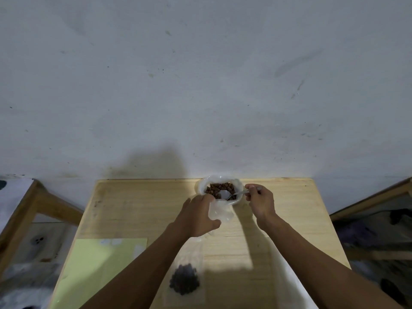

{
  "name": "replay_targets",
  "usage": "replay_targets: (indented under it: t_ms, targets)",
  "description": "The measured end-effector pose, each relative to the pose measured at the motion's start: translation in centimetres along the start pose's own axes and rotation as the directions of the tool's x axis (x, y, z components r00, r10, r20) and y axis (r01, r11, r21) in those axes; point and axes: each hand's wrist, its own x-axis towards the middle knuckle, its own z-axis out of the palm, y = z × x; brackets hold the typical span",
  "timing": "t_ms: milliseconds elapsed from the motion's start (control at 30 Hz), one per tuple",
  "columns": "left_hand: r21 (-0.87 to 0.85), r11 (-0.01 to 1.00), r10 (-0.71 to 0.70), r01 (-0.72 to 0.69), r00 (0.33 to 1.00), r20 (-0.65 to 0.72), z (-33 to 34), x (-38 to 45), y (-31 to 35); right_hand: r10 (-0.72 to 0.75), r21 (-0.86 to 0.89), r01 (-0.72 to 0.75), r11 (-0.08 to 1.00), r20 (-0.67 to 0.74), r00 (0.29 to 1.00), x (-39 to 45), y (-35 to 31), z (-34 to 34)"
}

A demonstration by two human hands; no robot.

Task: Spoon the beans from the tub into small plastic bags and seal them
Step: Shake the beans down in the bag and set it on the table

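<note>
Nearest my viewpoint, at the lower edge of the wooden table (289,208), lies a filled bag (184,278): a clear plastic pouch lying flat with a dark heap of beans inside it, partly crossed by my left forearm. To its left, a pale yellow-green sheet (95,270) lies flat on the tabletop, with a few small whitish items at its far edge that I cannot identify. To the right of the filled bag, a strip of white plastic (287,275) runs under my right forearm.

Farther out, my left hand (197,216) grasps an empty small bag (219,211), thumb curled beneath it and fingers over its top, holding its mouth up against the near rim of the tub. The bag is translucent and appears to hold nothing.

The tub (219,189) stands at the far edge of the table, against the wall (200,85). It is white and round, and brown beans (219,188) fill it.

My right hand (259,200) pinches the handle of a metal spoon (231,194), fingers curled round the stem. The spoon's bowl rests over the beans at the near side of the tub, just beside the bag's mouth; whether it carries beans I cannot tell.

Wooden furniture frames (44,204) flank the table on both sides.
</note>
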Motion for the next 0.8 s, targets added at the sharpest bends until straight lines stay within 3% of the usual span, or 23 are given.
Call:
replay_targets:
  t_ms: [167,333,467,600,800]
  targets:
    - [-0.072,0.997,0.007,-0.009,0.999,-0.032,-0.1,-0.1,0.2,0.123,0.137,-0.128,0.982,0.047,0.991,-0.1,0.0,-0.6]
    - [-0.128,0.991,0.028,-0.031,0.999,-0.025,-0.1,-0.4,0.5,0.108,0.153,-0.118,0.981,0.073,0.992,-0.7,0.3,-1.0]
    - [-0.153,0.985,0.059,-0.077,0.991,-0.119,-0.1,-0.4,0.6,0.125,0.183,-0.129,0.975,0.036,0.992,-0.4,-0.1,-2.2]
    - [-0.130,0.986,0.067,-0.101,0.969,-0.239,-0.6,-0.7,-0.1,0.042,0.228,-0.038,0.973,-0.016,0.999,-0.7,-2.4,-4.2]
    - [-0.115,0.993,-0.051,0.015,0.948,-0.313,-1.8,-1.1,-1.2,-0.144,0.207,0.140,0.968,0.001,0.990,-2.3,-7.8,-6.0]
